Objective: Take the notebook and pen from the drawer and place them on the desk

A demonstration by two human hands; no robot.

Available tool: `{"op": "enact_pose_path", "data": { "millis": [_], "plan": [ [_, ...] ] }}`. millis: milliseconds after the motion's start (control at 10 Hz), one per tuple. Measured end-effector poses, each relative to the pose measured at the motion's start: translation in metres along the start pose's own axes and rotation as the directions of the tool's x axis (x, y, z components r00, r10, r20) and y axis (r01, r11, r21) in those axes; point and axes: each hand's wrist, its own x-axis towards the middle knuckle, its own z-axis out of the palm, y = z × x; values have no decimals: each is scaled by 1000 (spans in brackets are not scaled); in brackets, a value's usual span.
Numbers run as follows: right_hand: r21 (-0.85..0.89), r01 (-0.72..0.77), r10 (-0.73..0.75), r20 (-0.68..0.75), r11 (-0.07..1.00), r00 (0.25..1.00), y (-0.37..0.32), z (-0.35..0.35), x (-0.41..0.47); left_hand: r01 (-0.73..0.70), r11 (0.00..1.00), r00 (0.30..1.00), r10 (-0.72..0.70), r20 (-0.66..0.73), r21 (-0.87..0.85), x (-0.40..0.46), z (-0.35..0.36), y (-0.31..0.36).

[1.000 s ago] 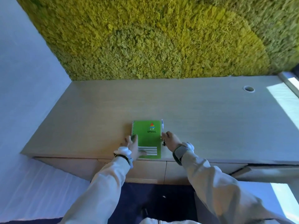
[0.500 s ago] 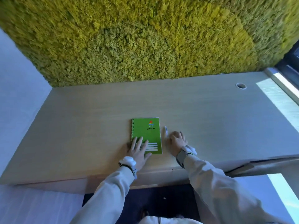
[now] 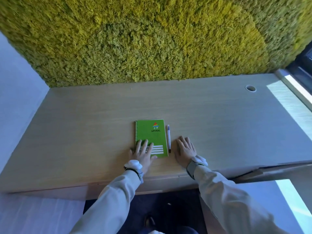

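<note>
A green spiral notebook [image 3: 152, 134] lies flat on the light wooden desk [image 3: 84, 129], near the front edge. A white pen [image 3: 169, 138] lies along the notebook's right side, tip toward me. My left hand [image 3: 141, 152] rests flat with spread fingers on the notebook's lower left corner. My right hand [image 3: 184, 150] lies flat on the desk just right of the pen, fingers apart, holding nothing. Below the front edge the drawer fronts [image 3: 152, 184] look shut.
A moss-covered wall [image 3: 152, 39] rises behind the desk. A round cable hole [image 3: 250, 88] sits at the back right. A window sill and sunlit strip [image 3: 290, 102] run along the right. A white wall [image 3: 18, 92] bounds the left side.
My right hand let go of the pen and now lies flat to its right. My left hand has spread flat on the notebook. The view shifted closer over the desk.
</note>
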Motion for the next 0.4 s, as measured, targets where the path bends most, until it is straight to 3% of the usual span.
{"op": "enact_pose_path", "data": {
  "millis": [100, 300, 400],
  "plan": [
    [-15, 40, -40, 23, 999, 999, 1, -11, 0, -17, 1000, 1000, 17, 23, -21, 0, -6, -3],
    [-340, 74, 20, 267, 938, 964, -8, -69, 28, -12, 997, 1000, 12, -4, -76, -2, -70, 7],
    [-440, 209, -60, 329, 873, 942, -34, -111, 50, -41, 999, 996, 41, -77, -7, 15, -125, 14]
  ]
}}
